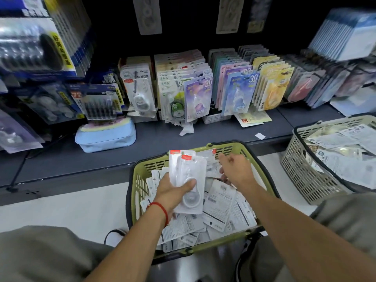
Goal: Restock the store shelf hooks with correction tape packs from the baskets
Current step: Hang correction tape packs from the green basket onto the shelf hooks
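Left hand (176,189), red cord at the wrist, gripping a small stack of correction tape packs (188,176) upright over the green basket (136,192). Right hand (234,169) reaching down among the loose packs (219,208) at the basket's far side, fingers curled; whether pinching a pack, cannot tell. Beige basket (301,171) of more packs off the shelf's right front edge. Blue pouch (105,137) on the shelf (162,135); hanging rows of packs (203,86) at its back edge.
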`<state>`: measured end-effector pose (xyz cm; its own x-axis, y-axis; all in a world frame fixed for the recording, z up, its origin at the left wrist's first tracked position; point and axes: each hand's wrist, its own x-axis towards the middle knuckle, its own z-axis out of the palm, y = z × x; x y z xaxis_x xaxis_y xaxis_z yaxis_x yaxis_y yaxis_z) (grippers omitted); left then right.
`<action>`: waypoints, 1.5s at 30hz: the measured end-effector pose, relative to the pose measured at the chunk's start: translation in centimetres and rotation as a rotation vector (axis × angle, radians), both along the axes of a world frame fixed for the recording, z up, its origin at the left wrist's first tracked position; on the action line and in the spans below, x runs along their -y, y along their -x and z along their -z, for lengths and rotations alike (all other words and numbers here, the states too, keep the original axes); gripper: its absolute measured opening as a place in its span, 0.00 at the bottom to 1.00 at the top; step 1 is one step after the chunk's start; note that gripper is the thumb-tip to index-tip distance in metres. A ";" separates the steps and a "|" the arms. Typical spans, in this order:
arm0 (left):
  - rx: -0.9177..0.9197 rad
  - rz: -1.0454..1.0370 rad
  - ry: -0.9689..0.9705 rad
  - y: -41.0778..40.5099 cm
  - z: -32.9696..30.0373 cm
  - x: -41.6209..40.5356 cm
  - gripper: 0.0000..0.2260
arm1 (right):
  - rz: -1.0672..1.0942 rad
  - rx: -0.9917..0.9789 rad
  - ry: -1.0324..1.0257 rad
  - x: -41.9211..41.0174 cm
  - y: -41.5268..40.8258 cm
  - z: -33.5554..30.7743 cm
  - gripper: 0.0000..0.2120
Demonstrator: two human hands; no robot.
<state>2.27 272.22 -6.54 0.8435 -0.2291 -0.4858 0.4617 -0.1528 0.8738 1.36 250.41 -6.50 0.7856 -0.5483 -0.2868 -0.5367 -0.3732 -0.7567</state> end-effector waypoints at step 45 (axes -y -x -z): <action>0.694 -0.309 0.233 -13.4 -21.7 -2.9 0.26 | -0.389 0.763 -0.299 -6.4 -11.0 -21.7 0.20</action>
<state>15.68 275.08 15.17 0.9781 0.0339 0.2054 -0.2079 0.1155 0.9713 12.34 256.80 15.15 0.9346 -0.1912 0.2998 0.2731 -0.1540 -0.9496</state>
